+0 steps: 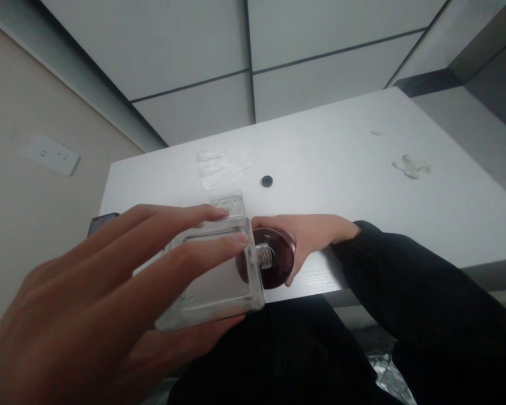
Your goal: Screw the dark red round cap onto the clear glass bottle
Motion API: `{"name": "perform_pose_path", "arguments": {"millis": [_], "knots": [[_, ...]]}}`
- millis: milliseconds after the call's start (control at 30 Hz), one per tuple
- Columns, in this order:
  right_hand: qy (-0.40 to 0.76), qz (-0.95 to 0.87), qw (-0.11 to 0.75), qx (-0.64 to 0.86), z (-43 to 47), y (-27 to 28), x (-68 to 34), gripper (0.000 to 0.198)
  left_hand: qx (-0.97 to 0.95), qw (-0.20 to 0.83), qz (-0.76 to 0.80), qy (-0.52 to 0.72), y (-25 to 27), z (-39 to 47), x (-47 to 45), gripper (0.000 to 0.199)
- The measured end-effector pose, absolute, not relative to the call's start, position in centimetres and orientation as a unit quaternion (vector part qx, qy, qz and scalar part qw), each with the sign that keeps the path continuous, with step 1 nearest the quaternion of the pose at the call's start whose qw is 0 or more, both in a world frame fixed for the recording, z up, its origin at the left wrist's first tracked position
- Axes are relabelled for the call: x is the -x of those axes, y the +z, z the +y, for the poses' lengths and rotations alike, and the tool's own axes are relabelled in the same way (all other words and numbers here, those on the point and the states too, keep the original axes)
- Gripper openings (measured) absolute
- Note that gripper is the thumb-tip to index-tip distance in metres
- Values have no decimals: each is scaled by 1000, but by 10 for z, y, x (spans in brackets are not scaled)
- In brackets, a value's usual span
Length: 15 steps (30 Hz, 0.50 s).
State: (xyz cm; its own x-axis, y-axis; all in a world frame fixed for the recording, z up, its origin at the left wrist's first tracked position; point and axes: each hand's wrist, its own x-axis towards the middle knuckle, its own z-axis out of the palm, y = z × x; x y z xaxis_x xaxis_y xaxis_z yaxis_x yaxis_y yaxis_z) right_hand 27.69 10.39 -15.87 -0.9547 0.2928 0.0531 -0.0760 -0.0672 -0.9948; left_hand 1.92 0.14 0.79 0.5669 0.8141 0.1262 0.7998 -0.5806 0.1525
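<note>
Left hand (88, 315) grips unlabelled clear bottle (213, 273); right hand (310, 236) holds cap (274, 259).

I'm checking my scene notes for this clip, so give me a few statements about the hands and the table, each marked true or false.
1. The left hand holds a clear square bottle. True.
2. The right hand is on the dark round cap at the bottle's neck. True.
3. The bottle stands upright on the table. False: it is held on its side at the white table edge.
4. A small black round thing lies on the table. True.
5. The right sleeve is white. False: it is black.
</note>
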Motion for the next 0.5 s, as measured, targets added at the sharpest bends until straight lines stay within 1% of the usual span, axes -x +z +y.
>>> {"name": "perform_pose_path", "arguments": {"millis": [100,300,500], "knots": [[731,-666,128,78,104,-158,-277,87,-885,34,456,90,8,1,-19,43],[719,-679,125,85,104,-159,-278,87,-886,46,454,79,9,1,-18,44],[713,-684,133,77,105,-161,-277,94,-892,43,442,82,12,2,-21,43]]}}
